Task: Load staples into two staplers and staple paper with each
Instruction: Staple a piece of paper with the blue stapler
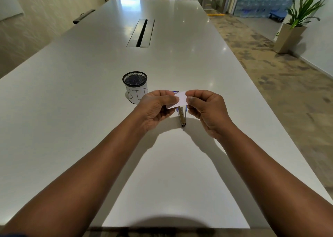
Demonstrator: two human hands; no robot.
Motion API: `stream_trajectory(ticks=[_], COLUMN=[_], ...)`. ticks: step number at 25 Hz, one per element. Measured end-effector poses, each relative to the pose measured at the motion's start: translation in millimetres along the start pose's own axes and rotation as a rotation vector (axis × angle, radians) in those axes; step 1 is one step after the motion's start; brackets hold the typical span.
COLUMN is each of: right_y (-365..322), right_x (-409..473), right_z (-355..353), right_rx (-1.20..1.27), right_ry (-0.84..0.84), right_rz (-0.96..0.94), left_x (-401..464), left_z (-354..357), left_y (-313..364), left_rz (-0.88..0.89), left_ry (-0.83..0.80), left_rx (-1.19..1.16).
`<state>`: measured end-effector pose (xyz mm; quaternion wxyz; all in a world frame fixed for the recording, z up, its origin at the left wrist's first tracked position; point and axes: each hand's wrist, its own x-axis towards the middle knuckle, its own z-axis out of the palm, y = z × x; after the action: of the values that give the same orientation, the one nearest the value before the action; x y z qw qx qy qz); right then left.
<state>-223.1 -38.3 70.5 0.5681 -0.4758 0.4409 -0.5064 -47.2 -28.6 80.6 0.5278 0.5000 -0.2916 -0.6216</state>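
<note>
While pinching, left hand [155,109] and right hand [205,109] hold paper [177,100].

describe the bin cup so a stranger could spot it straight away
On the long white table, look just beyond the left hand. The black mesh cup stands upright there, the only container, with a white paper label hand-lettered BIN.

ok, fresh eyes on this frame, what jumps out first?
Both hands, left hand and right hand, pinch a small white paper slip at centre, above a stapler lying on the white table. Just left of them stands a black mesh cup with a handwritten label.
</note>
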Motion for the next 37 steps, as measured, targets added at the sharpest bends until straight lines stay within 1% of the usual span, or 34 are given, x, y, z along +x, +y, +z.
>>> stream_trajectory(ticks=[3, 7, 10, 17, 21, 24, 26, 32, 35, 37], right_y=[0.5, 1.5, 2.1, 2.7, 2.7, 2.6, 2.5, 2.7, 1.6, 0.7], right_x=[-2.0, -4.0, -4.7, -4.4, -4.8, -5.6, -6.3, -5.8, -5.6, -6.0], right_z=[1.0, 1.6, 1.7, -0.4, 0.9, 2.3, 2.2, -0.6, -1.1, -0.3], right_rx=[-0.006, -0.022, -0.027, -0.035, -0.042, -0.048, -0.046, -0.053, -0.062, -0.074], right_ry=[0.003, 0.02, 0.022, 0.052, 0.043, 0.032, 0.029, 0.066, 0.066, 0.051], right_rz=[-0.001, -0.014, -0.016, -0.029, -0.025, -0.021, -0.018, -0.02, -0.022, -0.028], left_x=[1.0, 2.3, 3.5, 0.2, 0.3, 3.6, 5.2, -0.1, -1.4, -1.0], left_z=[4.4, 10.1, 12.3, 7.1, 7.1, 8.9, 9.2, 5.3, 5.8, 7.3], left_y=[-1.2, -1.4, -2.6, -0.8, -2.1, -4.1, -5.5, -3.8, -3.4, -4.1], left_rz=[0.005, -0.04, -0.04, 0.009, 0.008, -0.018, -0.032, 0.029, 0.051, 0.047], left_ry=[0.024, 0.079, 0.109, -0.016, 0.015, 0.083, 0.1, -0.015, -0.015, 0.015], left_rx=[0.041, 0.015, -0.001, 0.041, 0.069, 0.04, 0.022, 0.066, 0.075, 0.068])
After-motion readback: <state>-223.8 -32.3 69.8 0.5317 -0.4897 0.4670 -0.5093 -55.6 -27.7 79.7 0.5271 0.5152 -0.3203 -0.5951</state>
